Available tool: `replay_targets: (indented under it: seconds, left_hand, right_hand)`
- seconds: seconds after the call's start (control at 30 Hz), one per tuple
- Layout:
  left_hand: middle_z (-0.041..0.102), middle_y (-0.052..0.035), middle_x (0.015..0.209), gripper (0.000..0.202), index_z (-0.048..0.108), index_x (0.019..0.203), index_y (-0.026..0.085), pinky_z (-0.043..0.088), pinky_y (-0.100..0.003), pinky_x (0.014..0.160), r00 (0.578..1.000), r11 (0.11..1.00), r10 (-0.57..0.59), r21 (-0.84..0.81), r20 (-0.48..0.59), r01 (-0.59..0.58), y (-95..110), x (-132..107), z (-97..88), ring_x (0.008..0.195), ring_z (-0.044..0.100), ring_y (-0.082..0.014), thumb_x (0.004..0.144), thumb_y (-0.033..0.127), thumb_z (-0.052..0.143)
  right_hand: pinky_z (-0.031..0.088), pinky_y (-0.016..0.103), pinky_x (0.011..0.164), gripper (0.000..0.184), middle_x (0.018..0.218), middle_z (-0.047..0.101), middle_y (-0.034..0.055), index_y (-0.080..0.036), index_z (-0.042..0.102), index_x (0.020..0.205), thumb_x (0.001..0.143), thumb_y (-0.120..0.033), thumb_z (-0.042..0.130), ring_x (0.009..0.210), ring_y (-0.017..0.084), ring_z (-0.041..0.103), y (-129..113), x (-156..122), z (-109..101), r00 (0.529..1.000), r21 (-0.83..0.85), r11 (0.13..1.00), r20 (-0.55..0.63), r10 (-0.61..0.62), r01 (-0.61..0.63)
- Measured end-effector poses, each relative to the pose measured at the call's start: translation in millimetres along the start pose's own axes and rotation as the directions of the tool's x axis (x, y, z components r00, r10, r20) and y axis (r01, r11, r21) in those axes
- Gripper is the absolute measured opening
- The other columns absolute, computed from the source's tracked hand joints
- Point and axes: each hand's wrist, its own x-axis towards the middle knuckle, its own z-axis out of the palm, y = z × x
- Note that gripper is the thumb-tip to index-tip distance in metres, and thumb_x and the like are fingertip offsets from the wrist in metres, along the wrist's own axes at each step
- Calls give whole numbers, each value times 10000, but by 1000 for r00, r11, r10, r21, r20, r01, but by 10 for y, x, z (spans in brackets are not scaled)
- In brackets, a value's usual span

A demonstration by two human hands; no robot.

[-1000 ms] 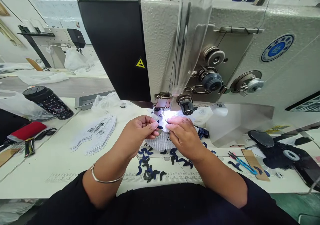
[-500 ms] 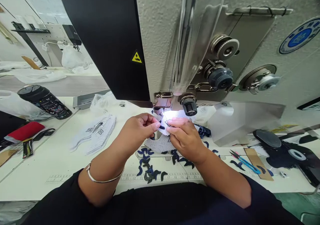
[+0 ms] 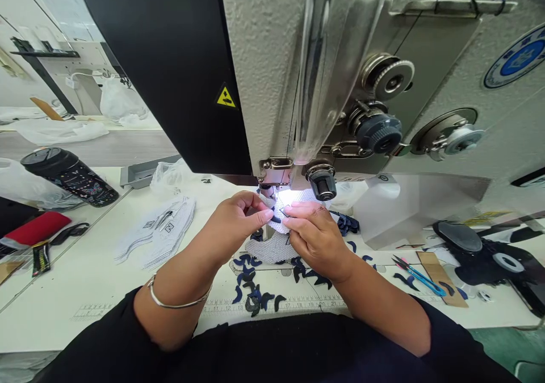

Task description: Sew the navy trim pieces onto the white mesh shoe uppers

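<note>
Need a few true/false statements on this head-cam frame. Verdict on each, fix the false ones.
1. The left hand and right hand are both at the white mesh piece under the sewing machine head. True.
2. The right hand holds the blue-handled snips. False: they lie on the table, off to the right.
3. A metal bangle circles the left wrist. True.
4. The stack of mesh pieces lies right of the hands. False: it lies to their left.
5. Dark cut pieces lie scattered on the table near the hands. True.
</note>
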Motion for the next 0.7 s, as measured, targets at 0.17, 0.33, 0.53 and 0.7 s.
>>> replay_targets:
  seconds: [0.17,0.33,0.53,0.7]
  left_hand:
    - [609,-10,699,228,663,733,187,398,-270,578,1000,999,-16,-46,-3,16,-4,-1,30,619,499,-141,682,386,762]
    - [605,-3,716,235,646,755,193,367,-274,602,1000,999,-21,27,20,21,-43,15,22,641,490,-142,737,409,738]
    - [610,9,758,231,638,780,205,369,-281,644,999,996,-18,93,38,14,-66,25,6,678,500,-145,772,421,721]
    - [605,4,766,245,635,791,209,376,-285,659,998,996,-4,90,55,-1,-82,28,2,682,499,-152,785,441,714]
  right_hand:
    - [533,460,1012,400,1143,680,73,-233,613,1185,852,-15,570,1156,234,611,-6,1,-14,1000,4,1000,26,11,-11]
    - [538,454,1009,383,1131,677,89,-205,618,1164,841,0,590,1155,241,605,-8,-3,-17,1000,4,1000,22,-2,2]
    - [547,460,996,404,1134,682,74,-233,609,1176,845,-4,573,1136,235,622,-9,-3,-7,1000,5,1000,7,4,-4]
    - [550,462,983,425,1130,682,64,-259,611,1196,850,-16,572,1155,236,619,8,-14,5,1000,-4,1000,14,-14,14]
